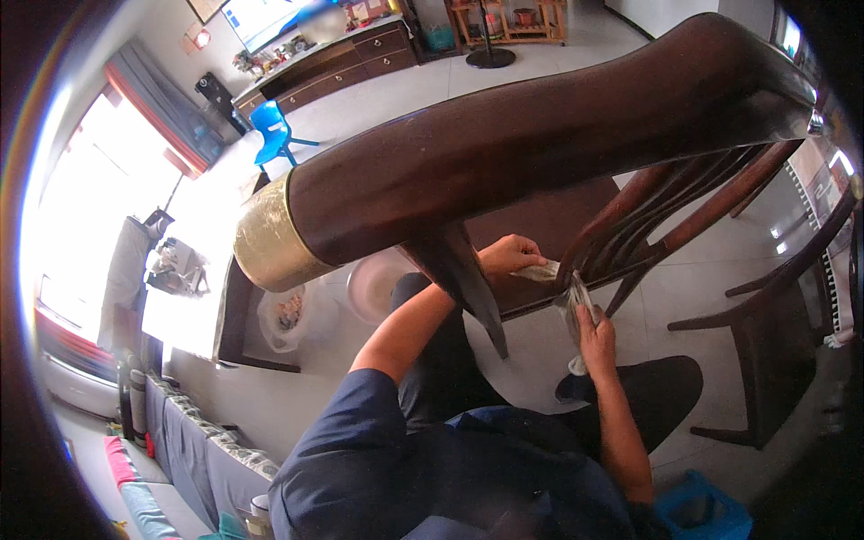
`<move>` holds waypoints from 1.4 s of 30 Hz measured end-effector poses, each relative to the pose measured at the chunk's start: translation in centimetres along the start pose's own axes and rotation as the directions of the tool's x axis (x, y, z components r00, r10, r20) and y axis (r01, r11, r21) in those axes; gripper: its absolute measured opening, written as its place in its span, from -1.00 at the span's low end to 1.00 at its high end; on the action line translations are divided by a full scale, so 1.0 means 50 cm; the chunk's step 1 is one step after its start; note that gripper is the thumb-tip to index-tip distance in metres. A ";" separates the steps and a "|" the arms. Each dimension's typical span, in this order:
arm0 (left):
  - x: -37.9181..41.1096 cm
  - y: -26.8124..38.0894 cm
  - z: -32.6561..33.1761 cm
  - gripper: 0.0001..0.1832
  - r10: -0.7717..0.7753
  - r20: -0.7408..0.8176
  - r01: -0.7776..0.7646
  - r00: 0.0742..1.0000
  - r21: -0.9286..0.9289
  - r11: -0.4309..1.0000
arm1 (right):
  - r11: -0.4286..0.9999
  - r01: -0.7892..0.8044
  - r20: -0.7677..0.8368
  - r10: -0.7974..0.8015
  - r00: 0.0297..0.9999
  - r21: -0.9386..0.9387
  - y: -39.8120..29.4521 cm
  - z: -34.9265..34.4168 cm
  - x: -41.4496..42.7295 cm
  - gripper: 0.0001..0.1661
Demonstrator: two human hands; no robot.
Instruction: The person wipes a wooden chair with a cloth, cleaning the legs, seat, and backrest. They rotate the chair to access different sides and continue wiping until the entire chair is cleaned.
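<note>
A dark wooden chair stands before me, its thick curved top piece (486, 142) with a brass-coloured end cap (278, 233) looming close to the camera. Below it are the brown seat (547, 216) and several curved slats (675, 202). A damp-looking pale grey cloth (574, 304) loops around the base of the slats at the seat's edge. My left hand (513, 255) pinches one end of it above the seat. Lower down, my right hand (595, 341) grips the other end, which hangs below the seat edge. The loop's far side is hidden behind the wood.
A pinkish basin (371, 287) and a bag-lined bin (287, 314) stand on the floor at left. Another dark chair (776, 351) is at right, with a blue plastic stool (705, 509) at lower right. Further off is a small blue chair (273, 131).
</note>
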State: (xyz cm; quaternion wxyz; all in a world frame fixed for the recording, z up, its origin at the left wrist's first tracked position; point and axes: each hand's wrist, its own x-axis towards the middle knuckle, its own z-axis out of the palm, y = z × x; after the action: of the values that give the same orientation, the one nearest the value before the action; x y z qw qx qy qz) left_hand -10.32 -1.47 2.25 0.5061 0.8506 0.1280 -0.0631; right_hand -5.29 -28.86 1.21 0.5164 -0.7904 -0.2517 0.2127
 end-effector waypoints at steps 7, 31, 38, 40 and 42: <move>-0.007 0.096 0.031 -0.69 0.157 0.134 -0.110 0.979 -0.301 0.947 | 0.989 -0.110 -0.070 0.104 0.992 -0.102 0.046 -0.045 -0.117 -0.41; 0.061 0.011 0.052 -0.71 0.219 0.092 -0.173 0.971 -0.359 0.917 | 0.992 -0.041 -0.003 0.041 0.999 -0.123 0.033 -0.114 -0.109 -0.44; 0.093 -0.004 0.070 -0.79 0.298 0.014 -0.281 0.954 -0.298 0.912 | 0.991 0.041 -0.174 -0.063 0.983 -0.128 0.048 -0.082 -0.064 -0.51; 0.084 -0.028 0.031 -0.77 0.240 -0.030 -0.241 0.970 -0.208 0.948 | 0.970 0.074 -0.074 -0.093 0.993 -0.230 -0.007 -0.067 -0.012 -0.54; 0.074 -0.052 0.001 -0.75 0.164 -0.071 -0.171 0.984 -0.098 0.980 | 0.955 0.114 0.000 -0.119 0.993 -0.272 -0.039 -0.056 0.029 -0.56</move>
State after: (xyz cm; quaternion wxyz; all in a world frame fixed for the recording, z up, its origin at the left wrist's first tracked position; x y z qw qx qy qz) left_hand -7.50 0.23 -0.84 0.5487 0.8326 0.0748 0.0130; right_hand -2.83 -29.28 3.98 0.4168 -0.8393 -0.3203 0.1386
